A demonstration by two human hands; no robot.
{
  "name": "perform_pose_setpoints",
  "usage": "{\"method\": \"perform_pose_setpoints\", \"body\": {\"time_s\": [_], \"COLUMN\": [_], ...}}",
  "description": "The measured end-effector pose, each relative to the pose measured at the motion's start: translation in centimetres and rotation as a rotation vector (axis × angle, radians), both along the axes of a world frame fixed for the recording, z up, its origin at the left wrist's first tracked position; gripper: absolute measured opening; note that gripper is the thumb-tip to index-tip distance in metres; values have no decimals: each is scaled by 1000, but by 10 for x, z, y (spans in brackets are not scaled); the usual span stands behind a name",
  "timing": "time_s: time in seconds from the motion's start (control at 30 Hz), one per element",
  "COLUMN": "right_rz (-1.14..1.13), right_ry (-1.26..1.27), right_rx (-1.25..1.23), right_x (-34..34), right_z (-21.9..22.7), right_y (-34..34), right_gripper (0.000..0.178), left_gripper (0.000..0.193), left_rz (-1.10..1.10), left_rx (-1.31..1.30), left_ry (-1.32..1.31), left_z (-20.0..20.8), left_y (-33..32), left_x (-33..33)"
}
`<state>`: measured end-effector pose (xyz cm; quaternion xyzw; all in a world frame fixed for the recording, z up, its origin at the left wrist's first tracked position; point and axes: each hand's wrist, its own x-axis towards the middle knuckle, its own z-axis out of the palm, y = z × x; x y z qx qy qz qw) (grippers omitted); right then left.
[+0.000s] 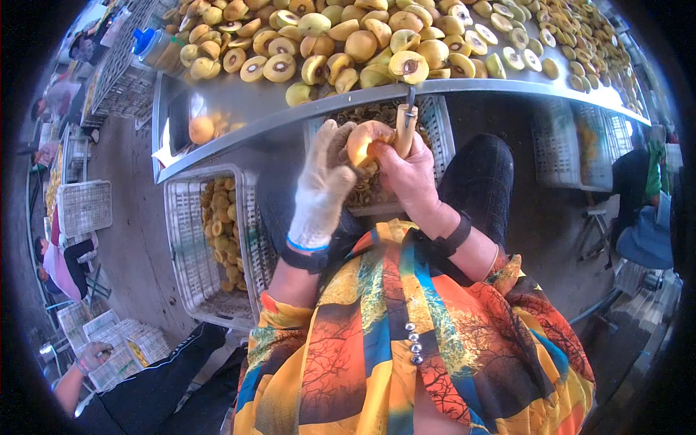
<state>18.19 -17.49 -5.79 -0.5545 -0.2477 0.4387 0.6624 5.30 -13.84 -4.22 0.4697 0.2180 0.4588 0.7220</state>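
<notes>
My left hand, in a white glove, is closed around a yellow peach half just below the table edge. My bare right hand grips a wooden-handled tool with a dark metal shaft that points up toward the table. The thumb of that hand presses against the peach half; the flesh there looks orange and hollowed. Whether the pit is still in it, I cannot tell. Halved peaches lie heaped on the metal table, many with brown centres showing.
Between my knees stands a white crate with small brown and yellow pieces. Another crate at my left holds peach halves. A blue-lidded jar and a single peach are on the table's left end. Co-workers sit at both sides.
</notes>
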Motion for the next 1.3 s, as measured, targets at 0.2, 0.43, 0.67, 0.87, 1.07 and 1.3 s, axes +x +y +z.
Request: {"method": "perform_pose_setpoints", "body": {"time_s": [0.2,0.43,0.67,0.87,1.07,1.3], "right_rz": [172,297,426,428,344,354], "right_ry": [-279,-663,-858,-1013,-1214,-1214], "right_rx": [-110,-133,23,110,56,152], "right_x": [-6,27,27,28,39,40], "right_z": [-4,19,14,10,0,9], "right_y": [-4,-15,-23,-22,-18,-20], "right_gripper": [28,34,32,34,32,35], "left_gripper": [39,36,32,27,24,21], "left_rz": [327,377,357,353,385,404], "left_rx": [-220,-260,-243,-125,-276,-265], "left_ry": [165,205,207,181,286,390], "left_z": [14,21,26,17,16,9], "left_y": [-3,11,15,14,17,23], "left_x": [13,-1,-5,-5,-8,-13]}}
